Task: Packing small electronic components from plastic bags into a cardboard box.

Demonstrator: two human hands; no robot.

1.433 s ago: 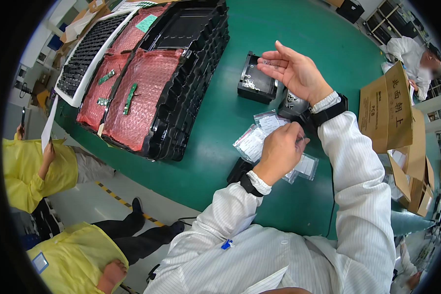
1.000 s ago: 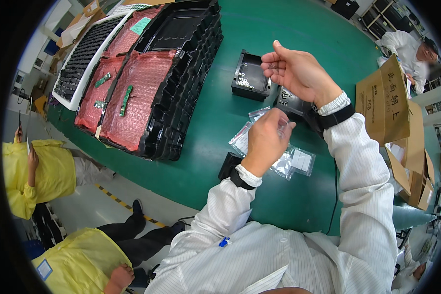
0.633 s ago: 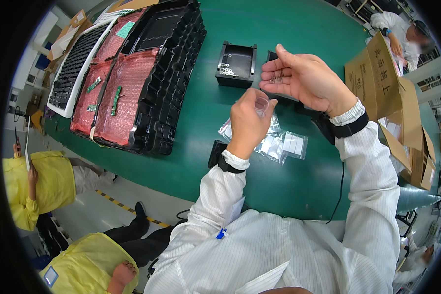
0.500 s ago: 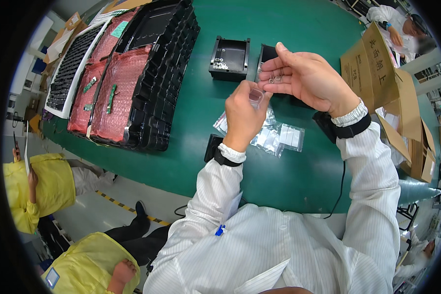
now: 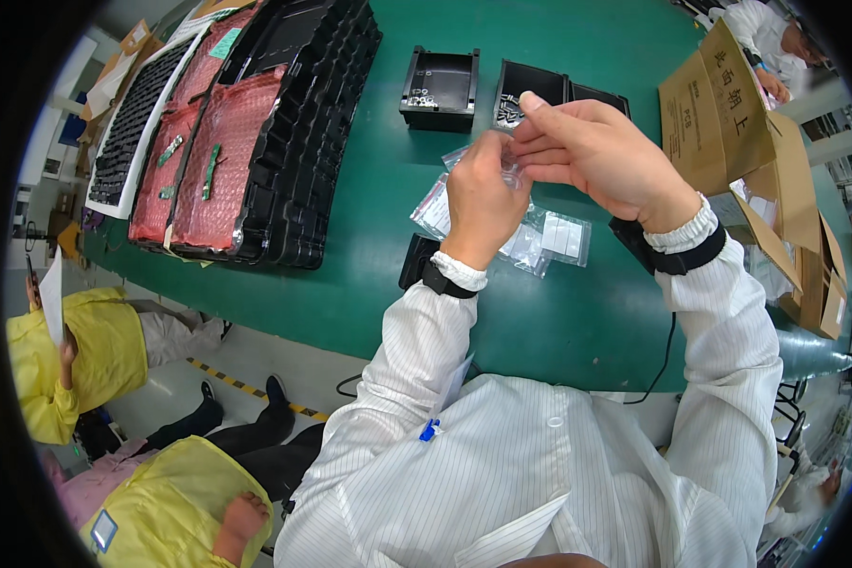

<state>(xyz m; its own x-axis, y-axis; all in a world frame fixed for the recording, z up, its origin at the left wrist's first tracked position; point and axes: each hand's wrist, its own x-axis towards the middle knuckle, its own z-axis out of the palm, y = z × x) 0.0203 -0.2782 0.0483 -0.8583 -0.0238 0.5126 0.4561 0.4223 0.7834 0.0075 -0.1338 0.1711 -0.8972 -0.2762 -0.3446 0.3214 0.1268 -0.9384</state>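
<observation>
Above the table, both hands meet at a small clear plastic bag [image 5: 511, 173]. My left hand [image 5: 483, 204] is closed and pinches the bag. With its fingers curled together, my right hand [image 5: 611, 156] is cupped against the top of the bag, thumb raised. Whether anything lies inside that cupped hand is hidden now. Beneath the hands, flat clear bags with white labels [image 5: 563, 237] lie on the green table [image 5: 577, 327]. Beyond them stand a black bin [image 5: 437, 119] with small metal rings in it and another black bin [image 5: 540, 78] holding small metal pieces.
A third black bin [image 5: 604, 97] is partly behind my right hand. On the left are stacked black trays [image 5: 298, 180] with pink bubble wrap [image 5: 227, 180] and small green boards. An open cardboard box [image 5: 719, 114] stands at right. People in yellow stand at left.
My right hand has tipped and curled over the bag; the small metal rings seen on its fingers are out of sight. My left hand has moved slightly right. The view has shifted a little.
</observation>
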